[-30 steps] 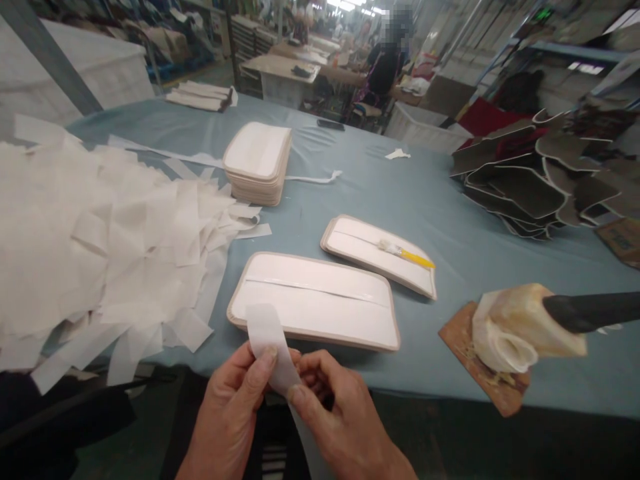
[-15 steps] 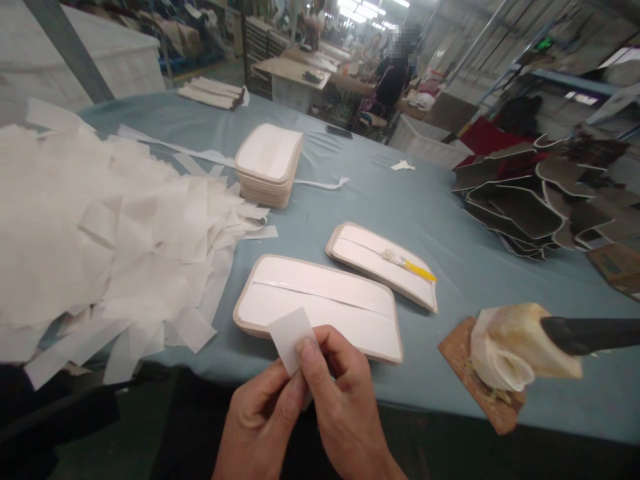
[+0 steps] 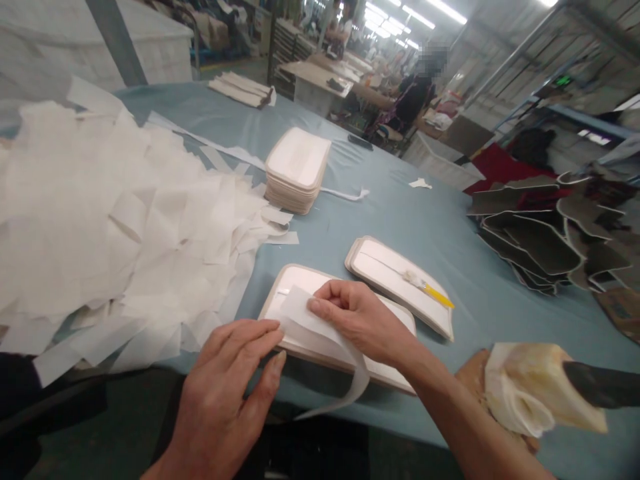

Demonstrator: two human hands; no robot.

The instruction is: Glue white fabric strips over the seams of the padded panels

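Your right hand (image 3: 357, 313) pinches the white strip (image 3: 310, 325) over the near panel (image 3: 300, 277), whose long axis slants left to right across the worktop (image 3: 390, 213) ahead, while your left hand (image 3: 235, 373), fingers extended and nothing visibly gripped, lies at the panel's left end.

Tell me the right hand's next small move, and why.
Probably lay the thin white fabric-like strip flat along the white, beige-edged rounded panel: the right hand pinches it near one end above the panel, while its tail curls loose past the near edge.
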